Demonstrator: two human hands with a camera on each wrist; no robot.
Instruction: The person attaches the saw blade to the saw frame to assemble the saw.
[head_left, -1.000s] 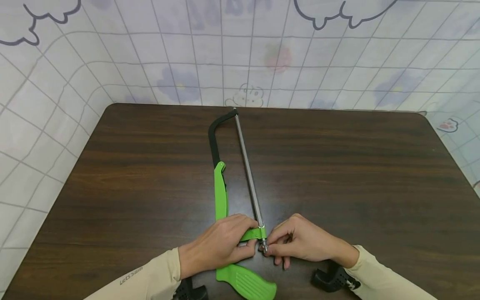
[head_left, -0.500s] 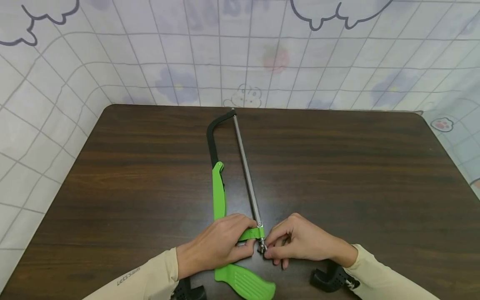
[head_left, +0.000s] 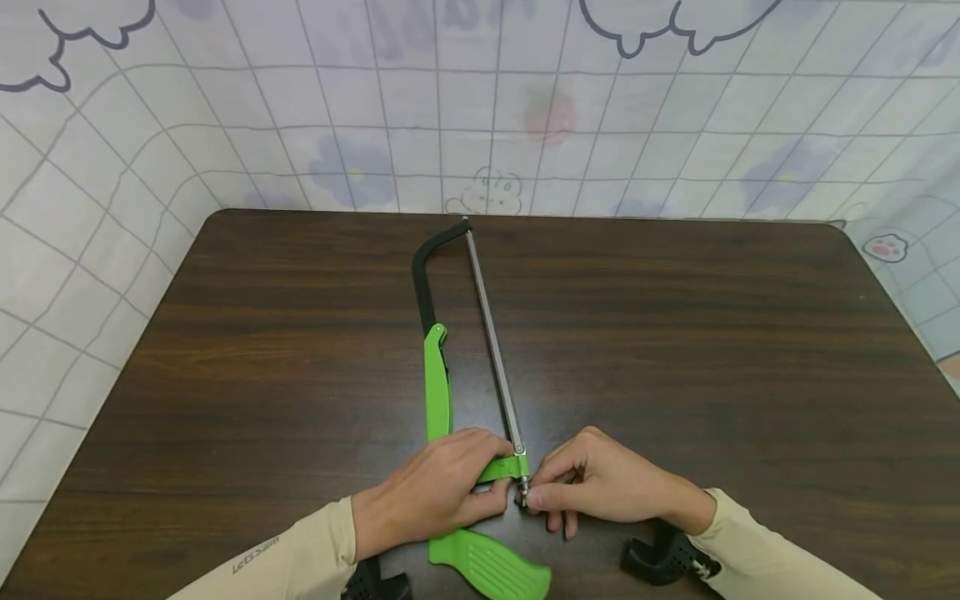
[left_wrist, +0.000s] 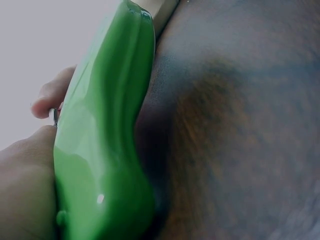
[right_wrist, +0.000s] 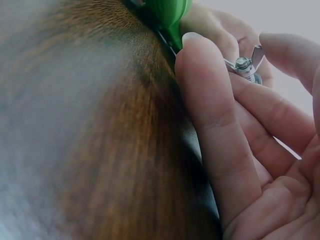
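Observation:
A hacksaw (head_left: 438, 383) with a green and black frame lies on the table, its narrow blade (head_left: 497, 350) running along the right side. My left hand (head_left: 442, 483) grips the lower frame near the green blade holder (head_left: 504, 468). Below that holder sticks out a metal wing nut (right_wrist: 244, 64) on a threaded bolt. Thumb and fingers of my right hand (head_left: 600, 479) pinch this wing nut. The green handle (head_left: 491, 564) points toward me; in the left wrist view the green handle (left_wrist: 112, 125) covers much of the left hand.
The dark wooden table (head_left: 712, 350) stands against a patterned, gridded wall covering (head_left: 660, 108). Black wrist devices (head_left: 660, 557) sit under both forearms, close to the tabletop.
My right thumb and fingertips have shifted slightly around the wing nut. The left hand keeps its hold and the hacksaw stays in place; the head view has drifted a little.

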